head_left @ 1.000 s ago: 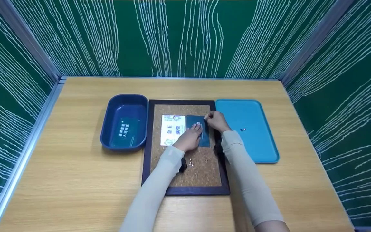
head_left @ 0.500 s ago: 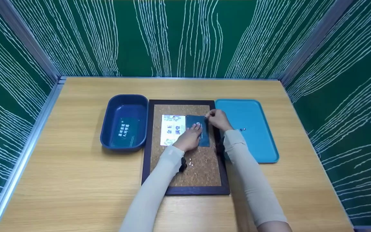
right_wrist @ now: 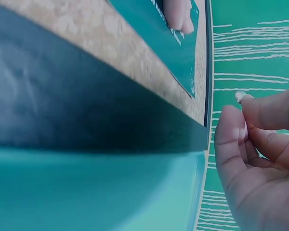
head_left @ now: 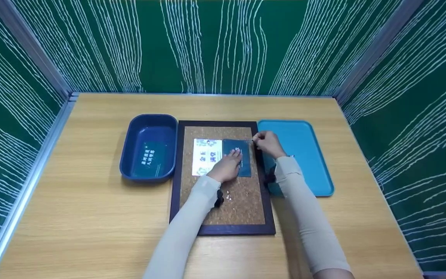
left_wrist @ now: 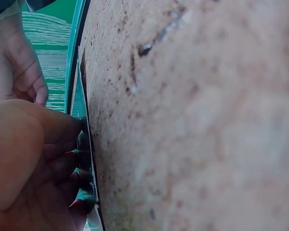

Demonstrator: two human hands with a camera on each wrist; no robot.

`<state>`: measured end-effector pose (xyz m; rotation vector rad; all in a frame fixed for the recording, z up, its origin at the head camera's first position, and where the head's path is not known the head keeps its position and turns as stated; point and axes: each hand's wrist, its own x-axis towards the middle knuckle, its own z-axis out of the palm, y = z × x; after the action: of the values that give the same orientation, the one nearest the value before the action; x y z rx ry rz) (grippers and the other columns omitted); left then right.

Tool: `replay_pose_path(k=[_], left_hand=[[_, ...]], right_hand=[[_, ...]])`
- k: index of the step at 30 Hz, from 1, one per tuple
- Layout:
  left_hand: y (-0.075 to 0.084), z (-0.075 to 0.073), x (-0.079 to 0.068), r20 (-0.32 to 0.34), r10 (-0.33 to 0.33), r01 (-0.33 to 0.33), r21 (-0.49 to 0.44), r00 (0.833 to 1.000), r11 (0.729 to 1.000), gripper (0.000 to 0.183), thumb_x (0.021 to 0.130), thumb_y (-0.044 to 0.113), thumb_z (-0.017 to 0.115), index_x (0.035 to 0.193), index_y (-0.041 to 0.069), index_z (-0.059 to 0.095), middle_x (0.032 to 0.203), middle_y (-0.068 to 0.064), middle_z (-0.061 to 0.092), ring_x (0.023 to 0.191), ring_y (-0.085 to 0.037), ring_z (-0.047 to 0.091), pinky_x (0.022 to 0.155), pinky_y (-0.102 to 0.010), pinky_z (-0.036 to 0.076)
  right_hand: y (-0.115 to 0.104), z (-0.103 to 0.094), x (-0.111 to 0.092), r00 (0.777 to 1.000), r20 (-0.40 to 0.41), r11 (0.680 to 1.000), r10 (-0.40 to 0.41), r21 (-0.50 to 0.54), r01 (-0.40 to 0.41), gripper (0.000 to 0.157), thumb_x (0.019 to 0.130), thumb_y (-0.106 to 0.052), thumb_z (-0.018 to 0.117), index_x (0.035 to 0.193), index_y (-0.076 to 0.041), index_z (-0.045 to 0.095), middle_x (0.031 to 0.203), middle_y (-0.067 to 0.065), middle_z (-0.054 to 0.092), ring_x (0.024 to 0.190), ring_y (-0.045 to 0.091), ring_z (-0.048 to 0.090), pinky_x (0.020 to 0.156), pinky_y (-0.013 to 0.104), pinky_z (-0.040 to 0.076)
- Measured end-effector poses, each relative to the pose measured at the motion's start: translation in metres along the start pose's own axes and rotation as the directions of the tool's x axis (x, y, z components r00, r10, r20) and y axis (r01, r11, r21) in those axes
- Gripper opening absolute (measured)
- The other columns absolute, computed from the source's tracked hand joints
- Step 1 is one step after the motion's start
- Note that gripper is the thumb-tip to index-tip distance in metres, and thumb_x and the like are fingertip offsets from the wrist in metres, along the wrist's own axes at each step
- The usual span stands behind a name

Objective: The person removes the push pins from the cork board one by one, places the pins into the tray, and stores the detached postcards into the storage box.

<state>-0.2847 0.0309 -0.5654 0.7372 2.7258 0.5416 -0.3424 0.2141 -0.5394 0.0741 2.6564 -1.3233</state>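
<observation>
In the head view my left hand (head_left: 226, 166) rests with spread fingers on a dark green card (head_left: 246, 157), pressing it on the cork board (head_left: 242, 209). Beside it lies a white card (head_left: 203, 157) with printed characters and a small dark dot near its top edge. My right hand (head_left: 268, 143) is just off the green card's upper right corner, over the frame. Its thumb and forefinger pinch a tiny whitish push pin (right_wrist: 240, 96), seen at the fingertips in the right wrist view. The left wrist view shows the left fingers (left_wrist: 62, 163) at the card from the side.
A dark blue bin (head_left: 124, 155) left of the board holds another green card (head_left: 149, 159). A light blue tray (head_left: 312, 155) lies to the right, partly under the right forearm. Several small clear pieces (head_left: 229, 196) lie on the cork below the left wrist.
My right hand has shifted a little right, away from the green card's upper right corner. My left hand stays in place on the card.
</observation>
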Motion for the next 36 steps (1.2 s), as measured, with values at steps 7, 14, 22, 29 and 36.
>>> replay_pose_path(k=[7,14,22,29,36], left_hand=[[-0.002,0.001,0.0,-0.003,0.013,-0.013,0.001,1.0,1.0,0.048,0.104,0.019,0.036,0.15,0.005,0.031,0.159,-0.011,0.022,0.148,-0.026,0.019,0.121,-0.041,0.021],[-0.002,0.002,-0.001,-0.003,0.013,-0.013,-0.008,1.0,1.0,0.049,0.104,0.021,0.035,0.15,0.005,0.029,0.159,-0.011,0.021,0.148,-0.025,0.018,0.121,-0.04,0.02],[0.0,0.0,-0.002,0.006,0.007,-0.007,0.004,1.0,1.0,0.049,0.104,0.021,0.035,0.15,0.004,0.029,0.159,-0.011,0.021,0.148,-0.026,0.018,0.121,-0.041,0.02],[0.001,0.0,-0.002,0.016,-0.007,0.007,-0.008,1.0,1.0,0.049,0.105,0.022,0.035,0.15,0.005,0.028,0.16,-0.01,0.019,0.149,-0.025,0.016,0.121,-0.041,0.018],[0.0,0.0,-0.001,0.019,-0.014,0.014,-0.02,1.0,1.0,0.05,0.104,0.022,0.036,0.151,0.006,0.028,0.16,-0.009,0.018,0.149,-0.024,0.015,0.122,-0.04,0.017]], right_hand=[[0.006,-0.011,-0.003,1.0,-0.014,1.0,0.015,0.003,-0.015,0.023,0.098,-0.017,0.049,0.106,-0.001,0.065,0.099,0.014,0.063,0.077,0.019,0.056,0.067,0.03,0.049],[0.014,-0.021,-0.007,1.0,-0.025,1.0,0.003,-0.024,-0.004,0.027,0.099,-0.018,0.048,0.107,0.001,0.065,0.095,0.016,0.063,0.071,0.018,0.051,0.062,0.03,0.042],[0.023,-0.035,-0.008,0.999,-0.036,0.999,0.039,-0.036,-0.04,0.029,0.099,-0.022,0.05,0.109,0.002,0.065,0.103,0.02,0.063,0.074,0.018,0.051,0.063,0.028,0.042],[0.034,-0.047,-0.01,0.997,-0.048,0.997,0.06,-0.044,-0.062,0.029,0.099,-0.022,0.05,0.108,0.002,0.064,0.1,0.014,0.061,0.079,0.021,0.05,0.064,0.029,0.042],[0.046,-0.059,-0.014,0.995,-0.054,0.994,0.088,-0.061,-0.091,0.026,0.098,-0.024,0.051,0.108,-0.004,0.062,0.094,0.009,0.056,0.076,0.02,0.05,0.057,0.029,0.043]])
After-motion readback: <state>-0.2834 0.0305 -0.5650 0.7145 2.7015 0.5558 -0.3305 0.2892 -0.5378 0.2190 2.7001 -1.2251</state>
